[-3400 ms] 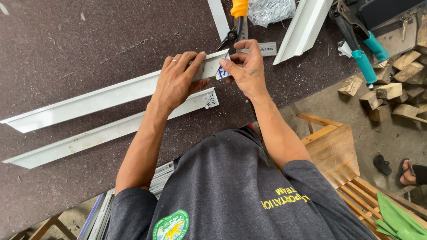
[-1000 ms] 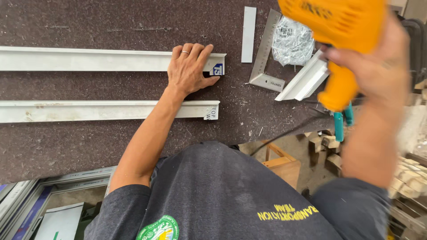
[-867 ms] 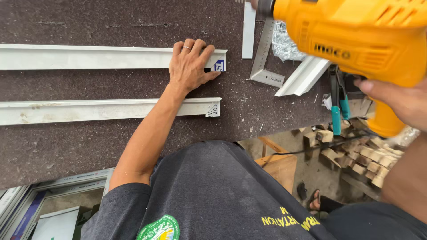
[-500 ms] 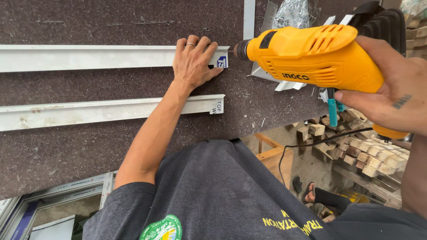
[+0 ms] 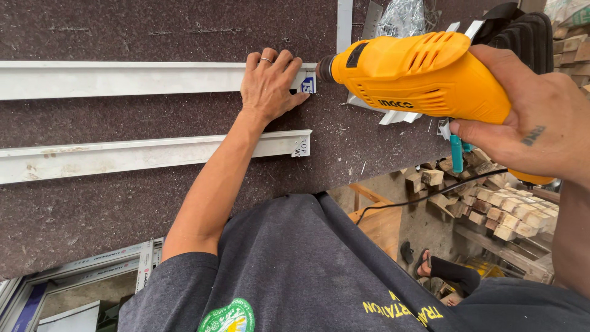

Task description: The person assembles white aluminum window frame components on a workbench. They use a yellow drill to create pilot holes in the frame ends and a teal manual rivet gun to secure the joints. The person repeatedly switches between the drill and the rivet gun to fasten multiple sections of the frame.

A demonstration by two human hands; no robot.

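My left hand (image 5: 269, 85) lies flat on the right end of the upper white profile bar (image 5: 123, 79), fingers spread, pressing it onto the dark worktable (image 5: 153, 24). A ring shows on one finger. My right hand (image 5: 531, 123) grips the handle of an orange electric drill (image 5: 424, 77). The drill's nose points left, right at the labelled end of that bar, beside my left fingertips. A second white profile bar (image 5: 141, 154) lies parallel below, under my left forearm.
More white profile pieces (image 5: 344, 18) and a crumpled plastic bag (image 5: 402, 15) lie at the table's top right. Teal-handled pliers (image 5: 456, 154) hang over the edge. Wood blocks (image 5: 491, 209) are piled on the floor at right, where another person's foot (image 5: 445, 270) shows. Window frames (image 5: 92, 270) lean at lower left.
My right hand has brought the drill down and left, from raised in front of the camera to level with the bar's end. My left hand has stayed on the bar.
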